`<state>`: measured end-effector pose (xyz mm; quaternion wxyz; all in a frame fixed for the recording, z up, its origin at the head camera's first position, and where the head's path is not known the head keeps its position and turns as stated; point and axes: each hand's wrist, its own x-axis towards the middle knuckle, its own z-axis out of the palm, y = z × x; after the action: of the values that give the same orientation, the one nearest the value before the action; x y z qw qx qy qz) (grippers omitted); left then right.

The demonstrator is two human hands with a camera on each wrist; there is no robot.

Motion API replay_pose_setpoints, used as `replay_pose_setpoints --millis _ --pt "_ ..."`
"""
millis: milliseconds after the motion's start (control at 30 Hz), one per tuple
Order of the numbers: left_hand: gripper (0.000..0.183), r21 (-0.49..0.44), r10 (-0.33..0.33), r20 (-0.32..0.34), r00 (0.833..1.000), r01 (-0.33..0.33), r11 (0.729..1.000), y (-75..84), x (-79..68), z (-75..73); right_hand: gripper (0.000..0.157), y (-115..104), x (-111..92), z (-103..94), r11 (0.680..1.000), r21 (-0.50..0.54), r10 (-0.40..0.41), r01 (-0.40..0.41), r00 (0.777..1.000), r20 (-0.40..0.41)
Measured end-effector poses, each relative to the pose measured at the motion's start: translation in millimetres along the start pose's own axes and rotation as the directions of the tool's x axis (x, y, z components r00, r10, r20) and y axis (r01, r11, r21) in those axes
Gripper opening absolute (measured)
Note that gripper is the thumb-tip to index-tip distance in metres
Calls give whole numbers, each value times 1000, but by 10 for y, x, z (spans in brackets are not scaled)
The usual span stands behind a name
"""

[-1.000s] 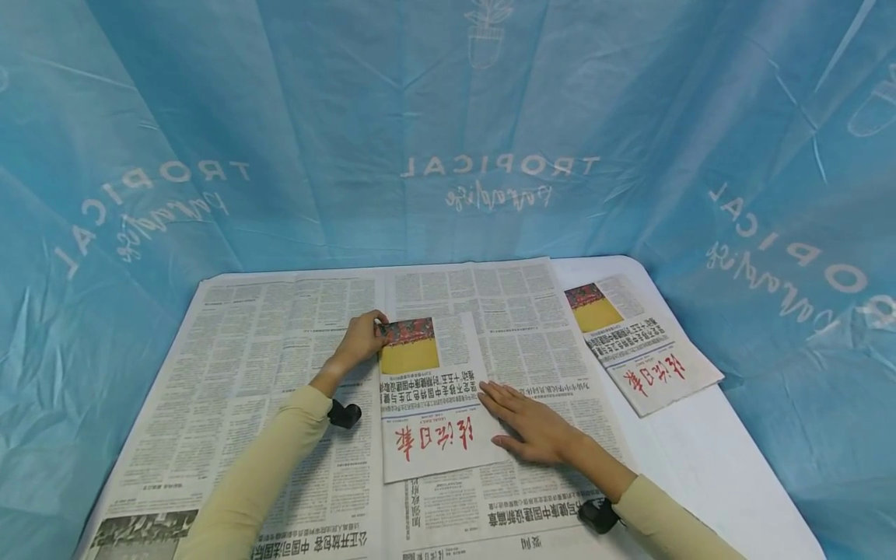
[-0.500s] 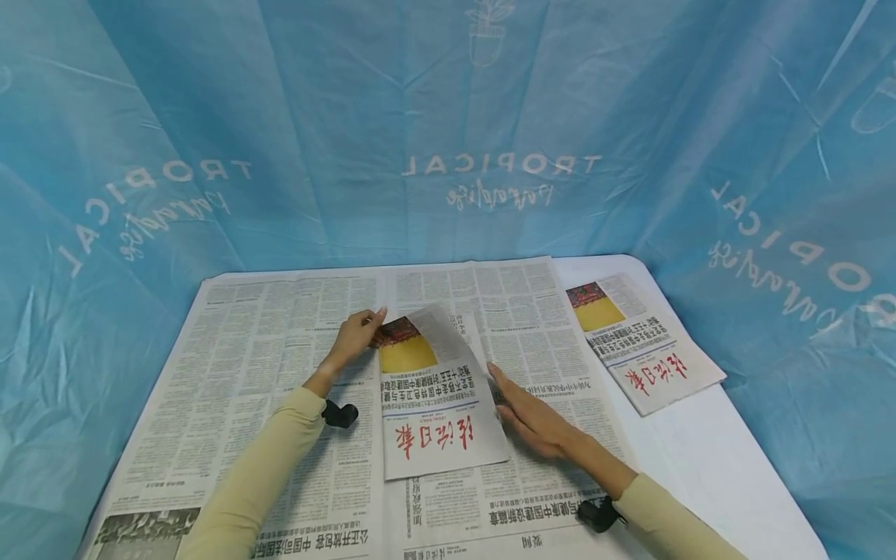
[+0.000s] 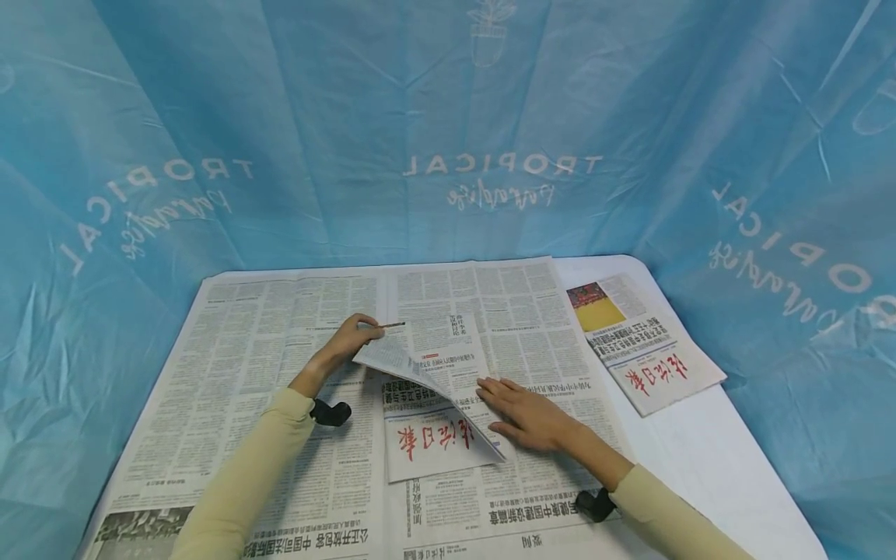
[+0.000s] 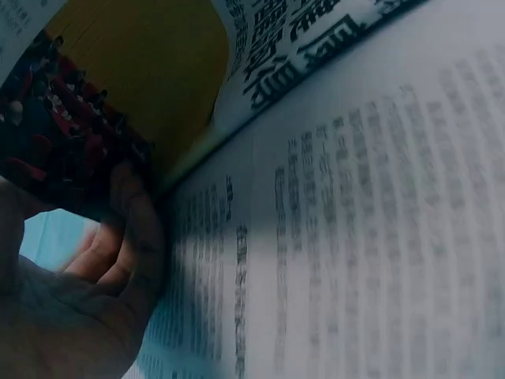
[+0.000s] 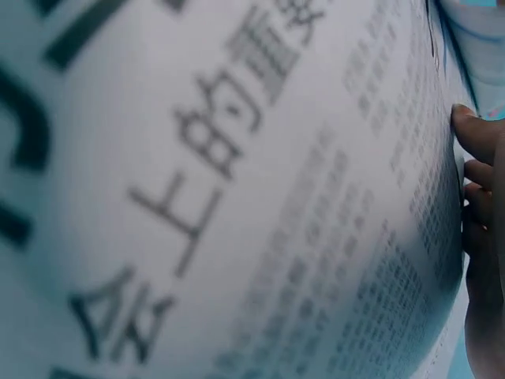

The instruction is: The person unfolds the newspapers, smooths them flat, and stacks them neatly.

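A small folded newspaper with red title characters lies at the middle of the table, on larger spread sheets. My left hand pinches the far left corner of its top page, which is lifted and bends over the lower part. In the left wrist view, thumb and fingers of the left hand grip the page's red and yellow picture. My right hand rests with extended fingers at the newspaper's right edge. Only part of the right hand shows in the right wrist view, beside blurred print.
Spread newspaper sheets cover most of the white table. A second folded newspaper with the same front lies at the right. A blue curtain surrounds the table's back and sides.
The top page has gone from flat to raised and curled towards the near right, uncovering print beneath. My left hand moved slightly nearer with the corner. The right hand lifted slightly, then settled again.
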<state>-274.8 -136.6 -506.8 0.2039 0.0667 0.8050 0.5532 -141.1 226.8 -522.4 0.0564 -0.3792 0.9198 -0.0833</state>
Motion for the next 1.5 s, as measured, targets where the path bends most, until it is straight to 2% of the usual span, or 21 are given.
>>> replay_pose_setpoints --millis 100,167,300,467,600,700,833,967,1100,1200,1267,1367,1500 --pt "54 22 -53 49 997 52 998 -16 -71 -65 63 8 -10 -18 999 -41 -17 17 1000 -18" --pt "53 27 -66 96 993 63 998 -35 -121 -115 63 21 -17 -20 998 -51 -27 25 999 -31" --pt "43 23 -41 185 982 38 999 -78 -224 -227 64 48 -29 3 998 -60 -34 32 998 -47" --pt "38 54 -14 201 980 3 999 -162 -347 -342 65 56 -51 5 997 -69 -27 23 999 -46" --pt "46 131 -24 185 982 0 991 -220 -438 -459 65 74 -92 -13 997 -79 -26 22 998 -57" --pt "57 215 -25 173 985 -13 976 -240 -504 -574 65 95 -122 -24 996 -87 -38 31 996 -78" --pt "64 280 -19 157 987 -26 960 -270 -561 -701 64 124 -159 -21 995 -94 -56 47 994 -98" --pt "60 286 6 127 992 -42 957 -313 -598 -769 64 149 -195 -4 993 -107 -69 58 992 -104" --pt "53 269 39 93 995 -63 961 -336 -612 -775 64 169 -252 -1 990 -126 -70 57 992 -103" --pt "46 288 79 58 995 -92 953 -362 -581 -753 63 175 -315 -20 991 -125 -64 50 992 -111" --pt "40 329 119 19 993 -118 937 -387 -545 -730 64 174 -364 -39 993 -115 -52 39 992 -113" --pt "33 401 195 -46 980 -160 902 -430 -490 -695 64 177 -446 -69 995 -95 -13 2 994 -107" --pt "29 414 267 -90 959 -208 886 -460 -446 -673 65 196 -535 -103 997 -51 56 -60 995 -83"
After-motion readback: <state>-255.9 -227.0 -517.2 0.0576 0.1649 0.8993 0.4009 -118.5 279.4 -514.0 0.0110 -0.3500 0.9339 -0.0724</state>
